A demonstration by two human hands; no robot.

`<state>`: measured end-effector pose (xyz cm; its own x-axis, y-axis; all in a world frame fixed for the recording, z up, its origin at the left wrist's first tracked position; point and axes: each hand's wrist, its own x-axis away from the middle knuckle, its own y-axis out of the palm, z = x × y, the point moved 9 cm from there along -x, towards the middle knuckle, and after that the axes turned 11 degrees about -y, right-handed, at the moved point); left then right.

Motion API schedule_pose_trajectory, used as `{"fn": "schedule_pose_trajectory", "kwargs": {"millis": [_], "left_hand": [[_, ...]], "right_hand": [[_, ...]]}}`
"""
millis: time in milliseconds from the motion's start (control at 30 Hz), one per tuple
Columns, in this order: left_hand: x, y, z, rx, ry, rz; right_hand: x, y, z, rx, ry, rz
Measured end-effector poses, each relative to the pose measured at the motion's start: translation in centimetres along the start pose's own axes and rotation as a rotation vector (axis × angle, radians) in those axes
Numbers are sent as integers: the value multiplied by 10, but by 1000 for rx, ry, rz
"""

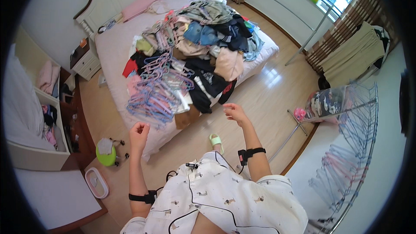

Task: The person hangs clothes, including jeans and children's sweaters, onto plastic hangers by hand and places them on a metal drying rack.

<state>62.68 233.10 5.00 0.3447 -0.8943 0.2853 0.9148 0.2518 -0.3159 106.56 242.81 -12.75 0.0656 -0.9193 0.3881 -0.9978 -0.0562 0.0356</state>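
Note:
Both my hands are raised in front of me, short of the bed. My left hand is near the bed's front left edge, its fingers curled in with nothing visible in them. Just beyond it lies a heap of blue, pink and purple clothes hangers. My right hand hovers over the floor beside the bed, fingers loosely apart and holding nothing. Nearest to it is a black garment with a white print, hanging over the bed edge. Behind it rises a big pile of mixed clothes, with denim on top.
The bed stands ahead. At right are a metal rack with hangers, a clear bag of clothes and trousers by the curtain. A green stool and open wardrobe shelves are at left.

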Motion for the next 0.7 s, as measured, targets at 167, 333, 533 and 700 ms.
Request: {"fn": "schedule_pose_trajectory", "kwargs": {"millis": [167, 333, 533, 700], "left_hand": [[-81, 167, 69, 21, -16, -168], [-140, 266, 122, -174, 93, -284], [-229, 322, 131, -173, 0, -303], [-318, 370, 154, -7, -39, -298]], "right_hand": [[-77, -141, -33, 71, -5, 82], [-131, -214, -62, 80, 18, 99], [-209, -253, -93, 67, 12, 67], [-282, -241, -119, 75, -67, -13]]}}
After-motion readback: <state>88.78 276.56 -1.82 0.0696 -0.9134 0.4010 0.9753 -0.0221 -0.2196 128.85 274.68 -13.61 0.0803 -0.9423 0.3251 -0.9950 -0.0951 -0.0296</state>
